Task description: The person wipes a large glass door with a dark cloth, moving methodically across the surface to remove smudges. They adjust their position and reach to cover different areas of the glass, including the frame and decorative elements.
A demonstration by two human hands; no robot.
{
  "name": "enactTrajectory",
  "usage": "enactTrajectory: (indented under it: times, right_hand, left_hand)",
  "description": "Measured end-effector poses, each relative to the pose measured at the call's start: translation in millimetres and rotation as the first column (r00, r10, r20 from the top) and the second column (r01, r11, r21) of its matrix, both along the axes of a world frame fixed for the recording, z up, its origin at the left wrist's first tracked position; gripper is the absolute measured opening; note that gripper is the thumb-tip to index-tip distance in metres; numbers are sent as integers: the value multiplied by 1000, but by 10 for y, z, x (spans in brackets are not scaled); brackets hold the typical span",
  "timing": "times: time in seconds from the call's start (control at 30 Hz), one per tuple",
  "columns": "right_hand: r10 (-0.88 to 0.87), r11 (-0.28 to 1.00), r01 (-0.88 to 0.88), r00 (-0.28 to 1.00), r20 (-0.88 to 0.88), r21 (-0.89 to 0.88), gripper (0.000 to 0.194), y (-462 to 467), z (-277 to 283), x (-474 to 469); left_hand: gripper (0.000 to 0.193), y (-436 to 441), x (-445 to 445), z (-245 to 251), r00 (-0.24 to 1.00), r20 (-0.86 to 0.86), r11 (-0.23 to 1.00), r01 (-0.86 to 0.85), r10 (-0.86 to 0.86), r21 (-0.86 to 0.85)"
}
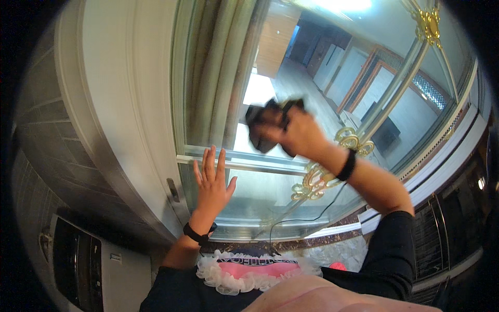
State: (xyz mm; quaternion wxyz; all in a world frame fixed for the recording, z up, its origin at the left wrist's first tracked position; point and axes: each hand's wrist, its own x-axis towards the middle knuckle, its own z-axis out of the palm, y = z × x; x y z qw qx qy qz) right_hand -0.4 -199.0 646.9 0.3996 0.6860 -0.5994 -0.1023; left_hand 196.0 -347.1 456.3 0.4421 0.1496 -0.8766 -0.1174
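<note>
A dark, crumpled cloth [263,128] is bunched in my right hand [306,134]; motion blurs its outline. It lies against or just in front of the glass panel [288,89] of a sliding door, so contact is hard to judge. My left hand [212,185] holds nothing. Its fingers are spread before the lower left part of the door, with the tips over the pale horizontal bar [241,162] in the glass. Gold scroll ornaments [312,181] sit where the bars cross, close to my right forearm. Dark bands circle both my wrists.
To the left stands a pale door frame [113,97] with a recessed metal latch plate [172,190]. A thin black cable [296,219] hangs below my right wrist. A floor track [331,230] runs along the door's foot. A white appliance [124,269] is at lower left, dark cabinets [432,234] at right.
</note>
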Motion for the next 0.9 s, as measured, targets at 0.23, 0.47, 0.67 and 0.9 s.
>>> enactTrajectory:
  times: [0.23,0.47,0.67,0.9]
  right_hand:
    - [-52,576,-115,983,-177,-809,52,-231,2493,-191]
    - [164,943,-194,978,-132,-269,35,-478,67,255]
    - [280,954,-278,960,-1,111,36,-138,226,-71]
    - [28,673,-172,978,-207,-719,51,-513,2502,83]
  left_hand:
    - [93,57,-2,34,998,54,996,-2,7,-84]
    - [92,34,14,86,995,72,995,76,-72,-59]
    - [90,16,21,147,990,105,989,106,-95,-107]
    - [92,86,8,163,987,122,991,111,-101,-77]
